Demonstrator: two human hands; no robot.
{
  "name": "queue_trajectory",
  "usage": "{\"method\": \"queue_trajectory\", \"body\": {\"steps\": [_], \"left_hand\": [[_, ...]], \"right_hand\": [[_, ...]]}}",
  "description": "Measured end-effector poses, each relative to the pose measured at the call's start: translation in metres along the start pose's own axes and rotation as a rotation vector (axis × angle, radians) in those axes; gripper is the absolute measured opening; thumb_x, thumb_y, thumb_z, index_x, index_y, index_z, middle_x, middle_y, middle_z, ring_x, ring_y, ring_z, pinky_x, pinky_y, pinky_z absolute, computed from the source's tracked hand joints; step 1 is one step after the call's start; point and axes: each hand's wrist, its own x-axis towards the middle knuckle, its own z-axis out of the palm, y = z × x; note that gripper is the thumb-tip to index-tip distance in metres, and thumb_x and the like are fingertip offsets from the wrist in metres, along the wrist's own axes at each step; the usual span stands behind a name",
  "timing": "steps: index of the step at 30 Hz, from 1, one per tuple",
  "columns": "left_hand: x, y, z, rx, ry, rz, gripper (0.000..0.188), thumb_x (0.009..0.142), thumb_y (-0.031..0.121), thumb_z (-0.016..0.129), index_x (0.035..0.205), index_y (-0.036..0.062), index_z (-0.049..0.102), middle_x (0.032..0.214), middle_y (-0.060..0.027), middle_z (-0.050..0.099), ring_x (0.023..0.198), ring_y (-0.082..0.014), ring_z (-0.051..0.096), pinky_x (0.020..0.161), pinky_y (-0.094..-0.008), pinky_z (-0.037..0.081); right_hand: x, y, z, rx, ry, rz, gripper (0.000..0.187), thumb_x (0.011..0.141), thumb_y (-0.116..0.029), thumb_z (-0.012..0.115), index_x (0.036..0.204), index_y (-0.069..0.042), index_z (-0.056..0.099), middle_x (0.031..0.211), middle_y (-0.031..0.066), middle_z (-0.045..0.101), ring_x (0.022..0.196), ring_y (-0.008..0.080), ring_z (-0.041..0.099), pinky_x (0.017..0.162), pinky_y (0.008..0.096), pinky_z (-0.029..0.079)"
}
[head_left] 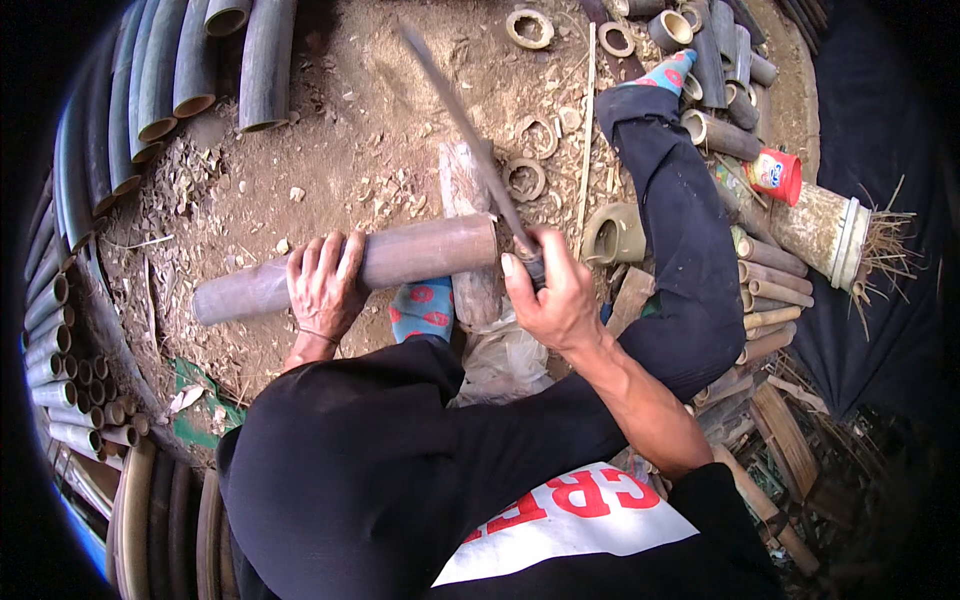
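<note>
A thick brown bamboo tube (425, 252) lies slantwise in front of me, its right end resting over a short wooden log (466, 185). My left hand (325, 283) grips the tube from above near its middle, fingers curled over the top. In my right hand (560, 300) is the handle of a long-bladed knife (465, 125), closed in my fist just beyond the tube's right end. The blade points up and to the left, blurred toward its tip, and passes over the log. Part of the handle is hidden by my fingers.
Several cut bamboo rings (525, 179) and shavings lie on the dirt floor. Long bamboo tubes (267, 70) are stacked at the far left, shorter pieces (722, 134) at the right. A red container (776, 175) sits beside a pale bucket (815, 230). My outstretched leg (680, 210) crosses the right side.
</note>
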Motion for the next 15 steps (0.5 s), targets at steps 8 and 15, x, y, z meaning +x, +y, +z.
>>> {"method": "queue_trajectory", "body": {"steps": [8,15], "left_hand": [[-0.005,0.002,-0.001,0.001,-0.042,-0.014,0.074,0.064,0.018,0.078,0.133,0.0148,0.054,0.12,-0.0079,0.058,0.112,-0.0292,0.056,0.1,-0.0463,0.039],[0.043,-0.009,-0.041,-0.152,-0.592,-0.077,0.079,0.053,0.023,0.084,0.126,0.0098,0.056,0.119,-0.0137,0.053,0.116,-0.033,0.053,0.099,-0.0454,0.044]], "right_hand": [[-0.008,0.045,0.0,-0.245,-0.271,0.297,0.03,0.094,-0.026,0.061,0.106,-0.002,0.05,0.082,0.0268,0.066,0.068,0.0469,0.065,0.057,0.0527,0.051],[-0.017,0.034,-0.004,-0.08,-0.153,0.193,0.03,0.092,-0.021,0.064,0.111,0.0,0.053,0.085,0.0261,0.065,0.076,0.0464,0.065,0.063,0.0506,0.052]]}}
